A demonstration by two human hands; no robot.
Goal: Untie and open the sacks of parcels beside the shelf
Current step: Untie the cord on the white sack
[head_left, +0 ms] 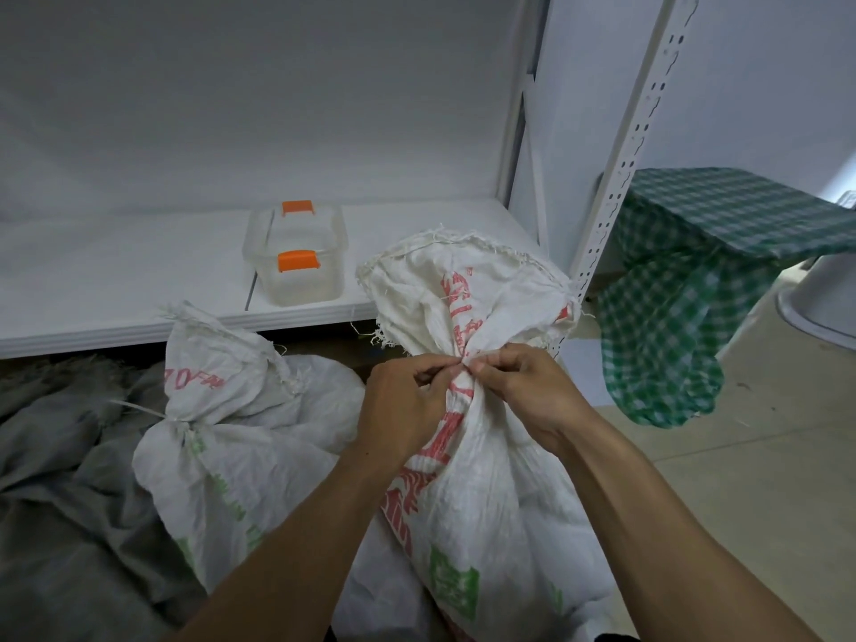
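The left hand [407, 400] and right hand [523, 396] pinch the tied neck of a white woven sack [468, 456], near a white shelf [139, 271]; a second sack [217, 433] stands left.

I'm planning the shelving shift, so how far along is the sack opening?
Done: no sack looks opened yet. In hand: the left hand and right hand pinch at the bunched neck of the red-printed sack, which is still gathered shut. Left: the second white sack beside it, still bound with a white strip. Whether the grey sacks need untying, I cannot tell.
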